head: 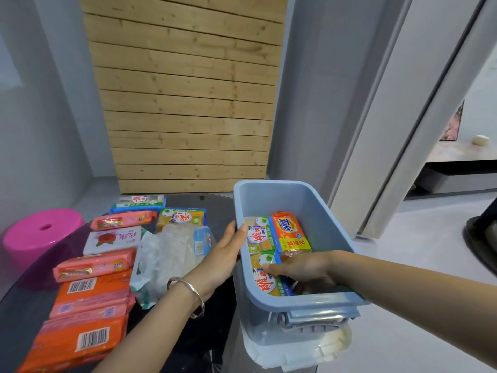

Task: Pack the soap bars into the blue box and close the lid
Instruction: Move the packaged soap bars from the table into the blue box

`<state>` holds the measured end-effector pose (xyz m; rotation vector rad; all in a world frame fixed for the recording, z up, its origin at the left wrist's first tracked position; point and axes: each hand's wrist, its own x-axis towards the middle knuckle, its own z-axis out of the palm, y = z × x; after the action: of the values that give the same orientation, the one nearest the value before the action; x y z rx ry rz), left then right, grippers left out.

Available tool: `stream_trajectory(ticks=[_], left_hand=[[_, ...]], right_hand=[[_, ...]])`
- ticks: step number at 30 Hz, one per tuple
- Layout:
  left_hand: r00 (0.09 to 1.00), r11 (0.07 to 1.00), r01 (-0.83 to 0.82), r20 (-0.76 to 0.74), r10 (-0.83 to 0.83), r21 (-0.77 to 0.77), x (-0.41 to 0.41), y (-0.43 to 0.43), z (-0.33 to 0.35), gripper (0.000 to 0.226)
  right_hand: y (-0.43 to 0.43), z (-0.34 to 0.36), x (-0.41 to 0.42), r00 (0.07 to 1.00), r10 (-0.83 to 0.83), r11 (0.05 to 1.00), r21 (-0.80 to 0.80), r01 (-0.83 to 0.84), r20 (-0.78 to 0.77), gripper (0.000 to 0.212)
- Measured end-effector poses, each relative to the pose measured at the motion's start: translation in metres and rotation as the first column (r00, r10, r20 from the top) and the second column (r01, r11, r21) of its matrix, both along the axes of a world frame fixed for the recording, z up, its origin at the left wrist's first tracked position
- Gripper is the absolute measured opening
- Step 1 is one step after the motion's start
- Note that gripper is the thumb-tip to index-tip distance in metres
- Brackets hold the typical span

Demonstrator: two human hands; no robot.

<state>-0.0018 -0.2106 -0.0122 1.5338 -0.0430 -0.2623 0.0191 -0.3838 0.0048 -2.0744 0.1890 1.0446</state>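
Observation:
The blue box (pixel 325 211) stands open at the right edge of a dark table. Inside lie a yellow soap bar (pixel 258 235) at the far left, an orange Tide bar (pixel 291 234) beside it, and another yellow soap bar (pixel 265 282) nearer to me. My right hand (pixel 304 267) reaches into the box from the right, palm down, fingers closed on that nearer yellow bar. My left hand (pixel 226 251) grips the box's left rim, thumb inside. More wrapped soap bars lie left on the table: pink ones (pixel 94 265), orange packs (pixel 88 294) and a white rose bar (pixel 113 238). I see no lid.
A crumpled clear plastic bag (pixel 166 257) lies between the loose soaps and the box. A pink stool (pixel 40 232) stands at the left beyond the dark glass table (pixel 209 319). A wooden slat panel (pixel 188 103) leans against the wall behind. The floor drops away to the right.

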Motion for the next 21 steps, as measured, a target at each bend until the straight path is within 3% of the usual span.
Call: stream_trajectory(ticks=[4,8,11,14,17,21], left_hand=[[1.0,0.999,0.014,0.004,-0.014,0.046,-0.001,0.0,0.004,0.036],[0.998,0.983,0.052,0.019,-0.056,0.177,0.0,0.01,0.014,0.043],[0.998,0.978,0.054,0.013,-0.058,0.202,-0.001,0.029,0.024,0.054],[1.0,0.99,-0.027,0.005,0.027,0.14,0.001,0.066,0.031,0.046],[0.994,0.987,-0.108,0.005,0.108,0.116,0.005,0.111,0.035,0.042],[0.976,0.971,-0.218,-0.002,0.22,0.098,0.01,0.166,0.031,0.04]], right_hand=[[0.003,0.01,-0.003,0.997,-0.07,0.998,0.005,0.07,-0.024,0.043],[0.001,0.033,-0.006,0.986,-0.086,0.995,-0.036,0.092,0.143,0.065],[0.003,0.059,-0.006,0.938,-0.114,0.993,0.017,0.115,0.326,0.059],[0.018,0.087,-0.004,0.873,-0.165,0.981,0.167,0.098,0.46,0.053],[0.047,0.102,0.003,0.867,-0.207,0.942,0.333,0.051,0.453,0.049],[0.097,0.096,0.021,0.906,-0.16,0.916,0.401,-0.011,0.391,0.046]])
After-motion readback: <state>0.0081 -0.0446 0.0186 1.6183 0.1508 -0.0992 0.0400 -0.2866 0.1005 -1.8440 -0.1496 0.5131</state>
